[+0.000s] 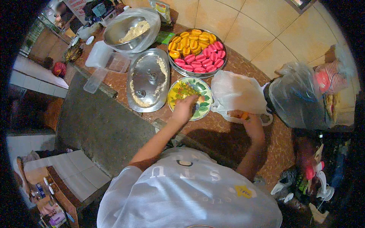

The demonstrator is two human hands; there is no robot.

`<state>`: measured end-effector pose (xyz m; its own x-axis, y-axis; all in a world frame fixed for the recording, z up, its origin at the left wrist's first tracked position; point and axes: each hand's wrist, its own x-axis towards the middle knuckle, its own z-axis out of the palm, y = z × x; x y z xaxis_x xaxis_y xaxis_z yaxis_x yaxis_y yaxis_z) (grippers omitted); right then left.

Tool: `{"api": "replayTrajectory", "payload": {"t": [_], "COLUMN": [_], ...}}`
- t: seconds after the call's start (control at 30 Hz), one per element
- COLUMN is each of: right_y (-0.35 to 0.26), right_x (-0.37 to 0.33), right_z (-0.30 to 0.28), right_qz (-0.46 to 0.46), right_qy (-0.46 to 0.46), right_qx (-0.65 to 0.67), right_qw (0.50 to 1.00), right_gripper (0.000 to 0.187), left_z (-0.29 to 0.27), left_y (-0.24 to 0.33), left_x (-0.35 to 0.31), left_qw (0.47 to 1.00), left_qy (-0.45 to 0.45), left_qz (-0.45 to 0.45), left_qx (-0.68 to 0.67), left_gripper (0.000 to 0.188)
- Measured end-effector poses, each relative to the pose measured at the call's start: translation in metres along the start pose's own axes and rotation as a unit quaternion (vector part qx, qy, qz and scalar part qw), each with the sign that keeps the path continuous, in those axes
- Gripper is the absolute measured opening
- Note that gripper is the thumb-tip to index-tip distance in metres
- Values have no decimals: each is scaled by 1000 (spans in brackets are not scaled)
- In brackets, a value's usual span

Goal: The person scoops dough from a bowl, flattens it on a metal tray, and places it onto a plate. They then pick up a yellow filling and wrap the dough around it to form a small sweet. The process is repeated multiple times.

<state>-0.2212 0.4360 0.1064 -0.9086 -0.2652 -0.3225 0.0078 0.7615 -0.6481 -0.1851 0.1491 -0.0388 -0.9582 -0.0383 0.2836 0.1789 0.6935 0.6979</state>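
Observation:
My left hand [183,109] reaches over a yellow, leaf-patterned plate [205,107]. Its fingers are drawn together among small green, yellow and reddish pieces [185,90]; whatever they pinch is too small to make out. To the right, my right hand [249,121] grips the lower edge of a white plastic bag [237,88], with some fingers hidden by it. A small orange spot shows by those fingers. Behind the plate, a round metal tray [197,75] bears several golden-yellow wrapped pieces [194,40] and pink wrapped pieces [201,62].
Left of the plate lies an oval metal lid [149,81] with pale crumbs. Beyond it stands a metal bowl [114,35] of crumbly mix, partly in plastic. Clear plastic containers [99,55] sit near the counter's left edge. A plastic-covered bulky object [298,98] stands at the right.

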Motion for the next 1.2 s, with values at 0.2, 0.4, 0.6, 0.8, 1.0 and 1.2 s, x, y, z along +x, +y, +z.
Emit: {"api": "replayTrajectory", "payload": {"t": [0.2,0.4,0.6,0.8,1.0,1.2], "right_y": [-37,-29,-24,-38,-32,-24], "right_x": [-11,51,82,80,91,92], "right_z": [40,154,200,195,200,206], "right_qz": [-106,-254,-208,-129,-146,-106], "right_qy": [23,121,206,196,169,190], "right_qx": [86,151,-47,-112,-66,-124], "right_qw": [990,948,955,966,972,968], "right_gripper": [23,19,37,48,50,53], "left_z": [16,21,21,-72,-151,-211], "left_y": [15,4,-42,-32,-84,-107], "left_x": [6,9,8,30,72,84], "left_qw": [996,971,928,995,973,987], "left_qy": [-67,-51,-75,61,187,-77], "left_qz": [-64,-94,-108,-11,-98,-129], "left_qx": [-17,-215,-349,-76,92,55], "left_gripper": [53,63,70,54,54,59]}}
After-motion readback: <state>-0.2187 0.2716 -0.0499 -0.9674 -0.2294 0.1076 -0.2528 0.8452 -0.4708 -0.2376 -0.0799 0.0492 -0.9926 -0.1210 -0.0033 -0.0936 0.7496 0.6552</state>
